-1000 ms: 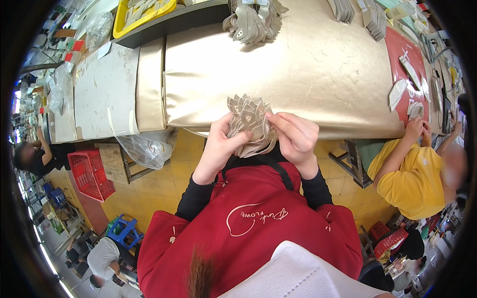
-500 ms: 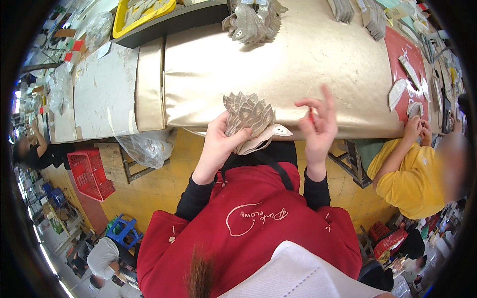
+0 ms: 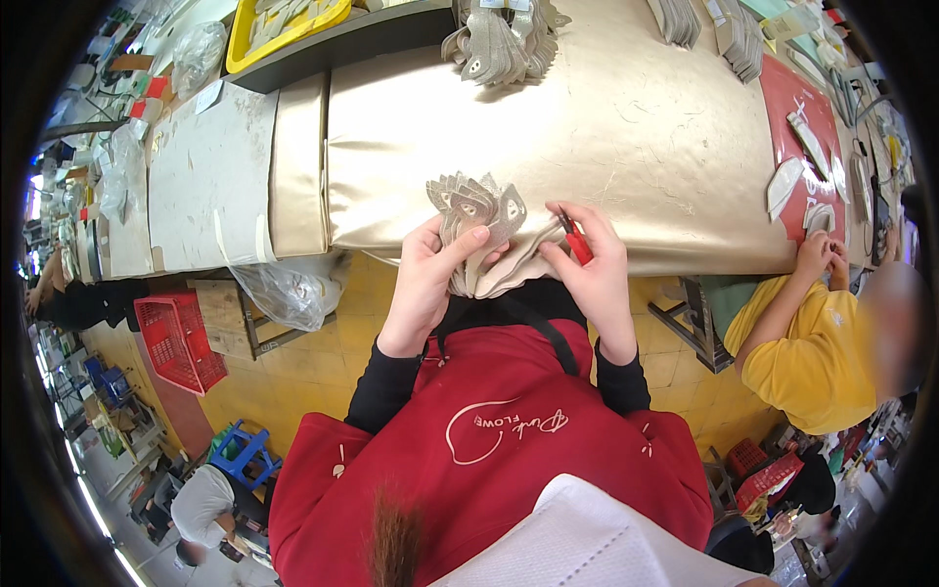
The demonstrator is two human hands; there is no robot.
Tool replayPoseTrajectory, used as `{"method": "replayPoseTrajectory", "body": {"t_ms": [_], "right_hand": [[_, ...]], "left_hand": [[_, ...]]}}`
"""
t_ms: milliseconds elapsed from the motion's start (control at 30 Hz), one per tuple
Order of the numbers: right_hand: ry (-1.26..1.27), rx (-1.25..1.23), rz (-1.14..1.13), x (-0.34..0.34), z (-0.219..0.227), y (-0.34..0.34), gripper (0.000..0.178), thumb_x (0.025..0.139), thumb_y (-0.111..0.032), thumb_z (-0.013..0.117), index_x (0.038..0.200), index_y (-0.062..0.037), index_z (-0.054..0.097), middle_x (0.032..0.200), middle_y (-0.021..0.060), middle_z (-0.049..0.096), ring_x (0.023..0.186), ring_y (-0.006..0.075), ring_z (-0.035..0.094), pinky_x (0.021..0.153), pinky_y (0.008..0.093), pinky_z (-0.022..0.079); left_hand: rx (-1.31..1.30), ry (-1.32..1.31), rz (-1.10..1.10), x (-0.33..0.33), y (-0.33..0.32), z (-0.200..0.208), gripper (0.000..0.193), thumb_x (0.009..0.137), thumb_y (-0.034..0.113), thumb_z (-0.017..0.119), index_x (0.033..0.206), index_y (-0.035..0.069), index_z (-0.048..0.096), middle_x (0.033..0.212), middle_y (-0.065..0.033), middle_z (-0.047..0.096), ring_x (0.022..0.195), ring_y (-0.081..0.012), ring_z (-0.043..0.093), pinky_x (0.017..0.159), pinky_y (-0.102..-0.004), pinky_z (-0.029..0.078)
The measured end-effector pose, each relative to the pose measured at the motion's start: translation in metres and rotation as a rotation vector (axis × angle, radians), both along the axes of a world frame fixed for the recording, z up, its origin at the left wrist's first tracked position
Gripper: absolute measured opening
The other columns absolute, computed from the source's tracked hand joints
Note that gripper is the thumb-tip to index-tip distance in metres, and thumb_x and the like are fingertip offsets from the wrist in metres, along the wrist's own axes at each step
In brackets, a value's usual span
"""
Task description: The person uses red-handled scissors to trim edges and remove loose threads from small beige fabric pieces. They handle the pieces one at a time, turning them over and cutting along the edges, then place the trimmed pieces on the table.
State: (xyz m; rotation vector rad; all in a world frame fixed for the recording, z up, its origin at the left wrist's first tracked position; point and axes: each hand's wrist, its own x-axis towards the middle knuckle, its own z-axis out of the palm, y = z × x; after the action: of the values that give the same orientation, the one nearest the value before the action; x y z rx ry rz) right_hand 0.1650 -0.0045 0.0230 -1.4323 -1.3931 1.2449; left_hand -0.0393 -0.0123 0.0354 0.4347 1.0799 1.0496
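Note:
A fanned bundle of beige-grey, glittery cut pieces with pointed tips (image 3: 469, 207) is held over my lap, just off the table's near edge. My left hand (image 3: 419, 284) is closed around it, thumb pressed on top. On the right side, my right hand (image 3: 601, 279) has a pair of small red-handled snips (image 3: 579, 245) in its fingers. The snips' dark tips point up and left, beside pale pieces (image 3: 523, 262) folded out from the bundle. Fingers of the right hand seem to touch these pieces, though the exact contact is hidden.
The gold-covered table (image 3: 626, 127) spans the front. A stack of similar pieces (image 3: 499, 44) lies at its far side, near a yellow tray (image 3: 238, 44). A co-worker in yellow (image 3: 802, 342) handles pieces at the right. A red crate (image 3: 181, 342) stands on the floor at left.
My right hand has come left and down to the bundle with the snips, its fingers closing in. The bundle has shifted slightly left, and its pale right-hand pieces now spread toward the right hand.

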Motion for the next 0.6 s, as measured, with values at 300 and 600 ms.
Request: {"method": "replayPoseTrajectory", "body": {"t_ms": [300, 600], "right_hand": [[-0.071, 0.297, -0.034, 0.002, 0.006, 0.005, 0.047, 0.083, -0.004, 0.075, 0.129, -0.0019, 0.063, 0.109, 0.0113, 0.062, 0.09, 0.017, 0.065, 0.076, 0.0277, 0.053], [0.288, 0.052, -0.018, -0.003, 0.001, -0.002, 0.032, 0.085, 0.002, 0.071, 0.116, 0.0008, 0.07, 0.092, 0.0062, 0.071, 0.078, 0.0067, 0.061, 0.069, 0.0205, 0.049]], "left_hand": [[0.071, 0.11, -0.012, 0.001, -0.003, -0.006, 0.022, 0.09, 0.003, 0.071, 0.111, -0.004, 0.066, 0.097, -0.0087, 0.072, 0.085, -0.0107, 0.068, 0.075, -0.0247, 0.056], [-0.024, -0.129, 0.014, 0.003, -0.002, -0.005, 0.031, 0.096, 0.012, 0.066, 0.12, -0.007, 0.062, 0.109, -0.0156, 0.071, 0.095, -0.0184, 0.071, 0.081, -0.0306, 0.06]]}}
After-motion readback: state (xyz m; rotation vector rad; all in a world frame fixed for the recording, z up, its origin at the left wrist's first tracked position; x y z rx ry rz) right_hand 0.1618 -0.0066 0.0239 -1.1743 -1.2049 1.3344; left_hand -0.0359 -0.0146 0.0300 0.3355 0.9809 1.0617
